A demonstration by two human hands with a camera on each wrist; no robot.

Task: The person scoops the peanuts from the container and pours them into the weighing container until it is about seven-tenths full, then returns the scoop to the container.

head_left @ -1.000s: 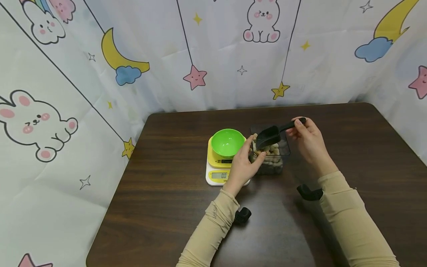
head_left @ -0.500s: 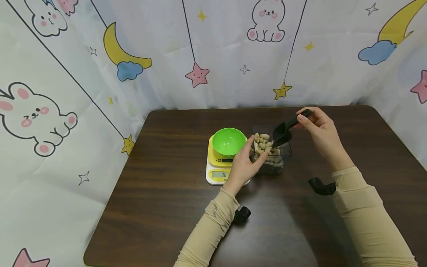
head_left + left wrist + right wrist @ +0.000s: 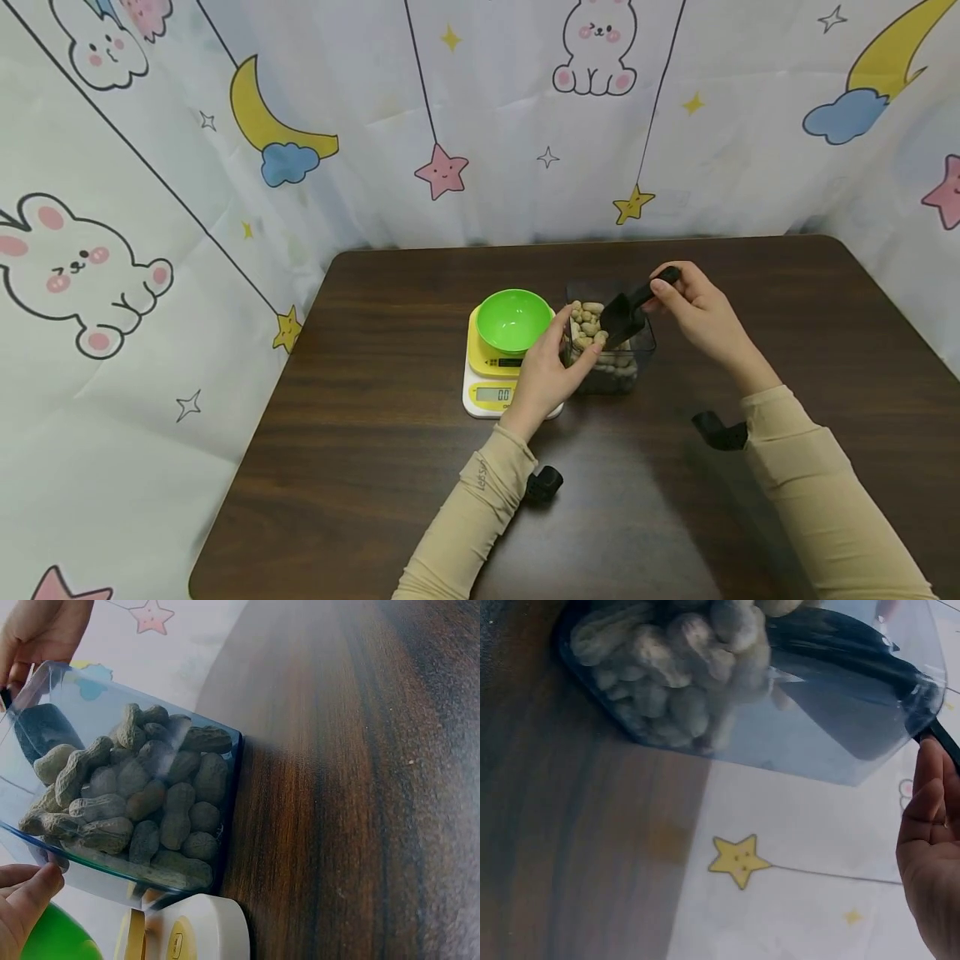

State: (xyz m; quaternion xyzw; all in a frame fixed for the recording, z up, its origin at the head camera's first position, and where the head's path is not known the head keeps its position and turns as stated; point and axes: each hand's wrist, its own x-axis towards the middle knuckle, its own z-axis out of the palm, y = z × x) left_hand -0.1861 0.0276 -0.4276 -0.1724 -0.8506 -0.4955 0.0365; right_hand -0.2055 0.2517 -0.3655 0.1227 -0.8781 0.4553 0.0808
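Note:
My right hand (image 3: 705, 325) pinches the handle of a black scoop (image 3: 620, 318) between thumb and fingers. Its blade slants down inside a clear plastic box (image 3: 609, 383), among unshelled peanuts (image 3: 587, 317). Through the box wall in the left wrist view, the scoop (image 3: 46, 731) lies beside the pile of peanuts (image 3: 177, 814). My left hand (image 3: 547, 367) holds the box at its near left side, thumb and fingers spread about the rim. Left of the box, a green bowl (image 3: 513, 321) sits on a yellow and white kitchen scale (image 3: 491, 363), whose display reads 0.0.
All of this stands on a dark wooden table (image 3: 360, 400) with rounded corners. A white curtain (image 3: 502, 100) printed with stars, moons and bunnies hangs behind and to the sides. Black wrist-worn devices stick out below both sleeves.
The scoop swung right and tipped blade-down, then came lower and back left into the peanuts. My right hand moved with it; my left hand and the box stayed in place.

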